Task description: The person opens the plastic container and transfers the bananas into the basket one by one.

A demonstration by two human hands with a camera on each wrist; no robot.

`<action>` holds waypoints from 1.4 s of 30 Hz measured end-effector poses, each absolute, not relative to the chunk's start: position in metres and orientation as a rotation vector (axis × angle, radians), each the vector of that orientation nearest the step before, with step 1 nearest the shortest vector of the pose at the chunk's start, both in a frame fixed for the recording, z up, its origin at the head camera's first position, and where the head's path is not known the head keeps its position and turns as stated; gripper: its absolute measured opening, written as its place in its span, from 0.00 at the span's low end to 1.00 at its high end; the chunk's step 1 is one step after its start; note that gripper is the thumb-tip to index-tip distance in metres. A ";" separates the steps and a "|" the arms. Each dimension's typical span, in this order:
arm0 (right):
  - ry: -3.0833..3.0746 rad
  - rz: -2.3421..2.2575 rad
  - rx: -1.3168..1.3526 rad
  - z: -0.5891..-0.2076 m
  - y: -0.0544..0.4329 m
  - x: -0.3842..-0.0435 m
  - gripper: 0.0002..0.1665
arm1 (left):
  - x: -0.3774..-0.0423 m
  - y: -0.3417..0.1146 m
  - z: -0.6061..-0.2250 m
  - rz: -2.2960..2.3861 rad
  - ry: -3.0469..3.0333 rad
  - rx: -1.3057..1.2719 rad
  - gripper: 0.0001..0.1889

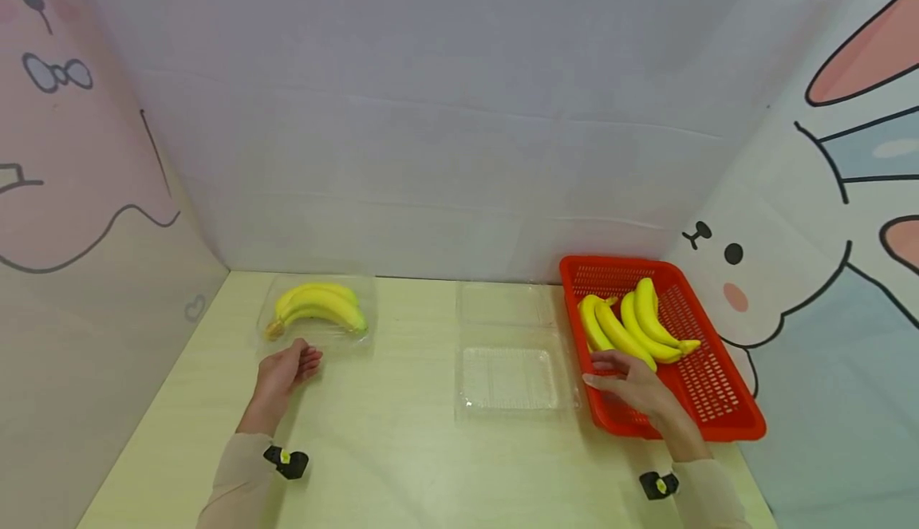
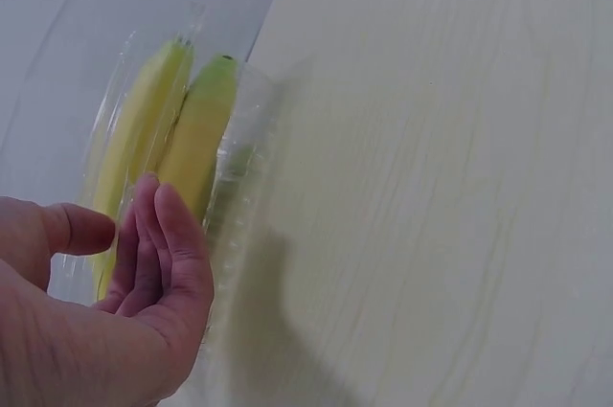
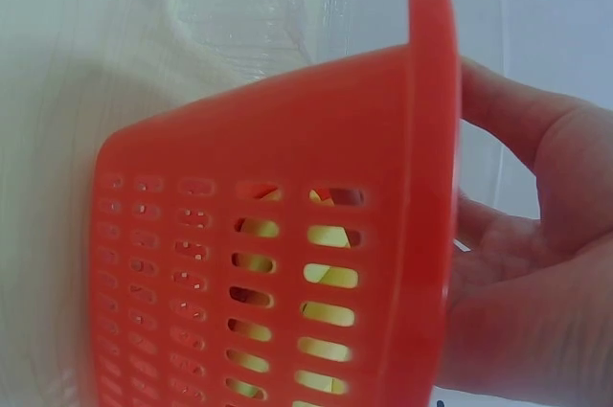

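Observation:
My left hand [image 1: 283, 376] is beside the near edge of a transparent plastic box [image 1: 366, 294] at the back left, its fingers loosely curled around nothing. Inside that box lie bananas [image 1: 319, 304]; the left wrist view shows two of them [image 2: 196, 134] just beyond my fingertips. On the other side, my right hand [image 1: 635, 389] reaches over the near left part of a red basket [image 1: 747, 424], fingers relaxed and close to several yellow bananas [image 1: 625, 337]. In the right wrist view, the basket wall [image 3: 316, 139] hides part of that hand and most of the bananas.
A second transparent box [image 1: 508, 377], its lid [image 1: 502, 305] folded back, lies left of the basket. Behind the pale wooden table [image 1: 402, 449] hangs a white sheet [image 1: 402, 154]. Printed cartoon panels border the left and right sides.

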State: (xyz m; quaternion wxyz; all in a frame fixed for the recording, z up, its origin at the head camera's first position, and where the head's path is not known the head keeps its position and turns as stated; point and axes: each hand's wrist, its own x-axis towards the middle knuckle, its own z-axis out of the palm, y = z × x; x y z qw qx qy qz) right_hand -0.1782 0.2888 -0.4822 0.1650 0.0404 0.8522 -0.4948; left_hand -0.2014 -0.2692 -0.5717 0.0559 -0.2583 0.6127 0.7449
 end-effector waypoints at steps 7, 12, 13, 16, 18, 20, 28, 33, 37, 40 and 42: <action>2.424 -1.422 0.118 -0.483 0.288 -0.178 0.38 | -0.199 -0.263 -0.572 2.295 1.822 -0.805 0.14; 2.428 -1.425 0.132 -0.483 0.289 -0.177 0.38 | -0.197 -0.257 -0.572 2.285 1.841 -0.807 0.14; 2.429 -1.425 0.133 -0.483 0.289 -0.177 0.38 | -0.197 -0.256 -0.572 2.284 1.845 -0.807 0.14; 2.432 -1.421 0.124 -0.483 0.290 -0.178 0.37 | -0.195 -0.254 -0.571 2.278 1.852 -0.804 0.14; 2.435 -1.416 0.111 -0.483 0.290 -0.178 0.37 | -0.193 -0.252 -0.571 2.273 1.857 -0.803 0.15; 2.435 -1.414 0.098 -0.482 0.291 -0.178 0.37 | -0.192 -0.251 -0.571 2.263 1.865 -0.808 0.15; 2.416 -1.427 0.083 -0.482 0.292 -0.179 0.38 | -0.186 -0.245 -0.572 2.254 1.895 -0.826 0.15; 2.408 -1.420 0.058 -0.482 0.292 -0.179 0.38 | -0.179 -0.243 -0.573 2.236 1.925 -0.829 0.16; 2.406 -1.417 0.041 -0.482 0.293 -0.180 0.38 | -0.174 -0.240 -0.573 2.209 1.949 -0.822 0.18; 2.401 -1.426 0.036 -0.482 0.293 -0.180 0.37 | -0.171 -0.239 -0.572 2.213 1.953 -0.812 0.18; 2.395 -1.434 0.034 -0.482 0.293 -0.180 0.37 | -0.168 -0.238 -0.572 2.218 1.948 -0.810 0.18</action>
